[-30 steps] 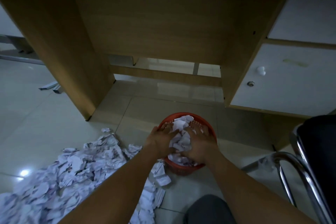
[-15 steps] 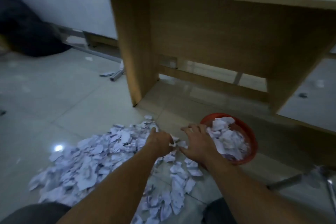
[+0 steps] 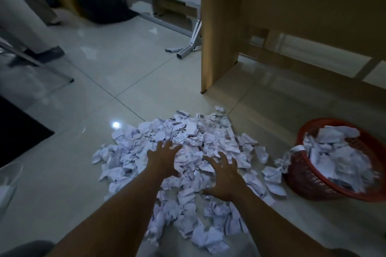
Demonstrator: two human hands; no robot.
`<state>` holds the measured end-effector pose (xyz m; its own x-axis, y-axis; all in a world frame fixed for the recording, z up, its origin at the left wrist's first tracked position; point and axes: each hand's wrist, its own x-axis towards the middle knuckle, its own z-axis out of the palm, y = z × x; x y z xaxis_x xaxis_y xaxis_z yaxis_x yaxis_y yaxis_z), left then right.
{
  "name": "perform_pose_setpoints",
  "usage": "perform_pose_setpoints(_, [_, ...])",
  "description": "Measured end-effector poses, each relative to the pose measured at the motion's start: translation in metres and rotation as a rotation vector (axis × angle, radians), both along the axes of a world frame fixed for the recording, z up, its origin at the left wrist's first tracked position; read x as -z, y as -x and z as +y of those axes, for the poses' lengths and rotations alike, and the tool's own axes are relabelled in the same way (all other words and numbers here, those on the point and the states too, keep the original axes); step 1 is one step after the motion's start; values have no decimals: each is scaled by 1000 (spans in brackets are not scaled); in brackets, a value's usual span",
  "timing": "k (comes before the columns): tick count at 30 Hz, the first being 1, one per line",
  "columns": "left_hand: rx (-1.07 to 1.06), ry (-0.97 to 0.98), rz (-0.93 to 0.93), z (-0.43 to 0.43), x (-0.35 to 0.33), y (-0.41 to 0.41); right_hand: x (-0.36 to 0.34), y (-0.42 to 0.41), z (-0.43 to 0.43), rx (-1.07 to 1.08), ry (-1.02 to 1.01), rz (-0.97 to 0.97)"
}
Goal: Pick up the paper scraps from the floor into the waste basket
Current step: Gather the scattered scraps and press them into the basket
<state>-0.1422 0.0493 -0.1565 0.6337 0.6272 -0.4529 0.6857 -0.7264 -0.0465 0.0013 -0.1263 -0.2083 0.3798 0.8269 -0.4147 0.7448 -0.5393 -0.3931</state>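
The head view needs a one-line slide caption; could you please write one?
Left hand and right hand, fingers spread, reach over paper scraps on the floor beside a partly filled red waste basket.

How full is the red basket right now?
Nearly full: the red plastic mesh waste basket holds white paper scraps heaped up to its rim, some sticking above it.

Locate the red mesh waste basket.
The red plastic mesh waste basket sits on the floor, far right in the head view, just right of the white paper-scrap pile.
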Motion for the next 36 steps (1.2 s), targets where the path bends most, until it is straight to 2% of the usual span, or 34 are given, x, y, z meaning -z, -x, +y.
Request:
perform_pose_setpoints(4, [-77,-5,32,25,14,14,11,4,10,17,77,18])
perform_pose_setpoints(21, [-136,192,-21,83,101,8,47,-9,95,69,108,-56])
perform_pose_setpoints(25, [-134,202,-65,83,112,4,55,-9,111,102,138,-19])
perform_pose_setpoints(36, [-46,123,13,83,138,1,77,-4,139,28,216,-81])
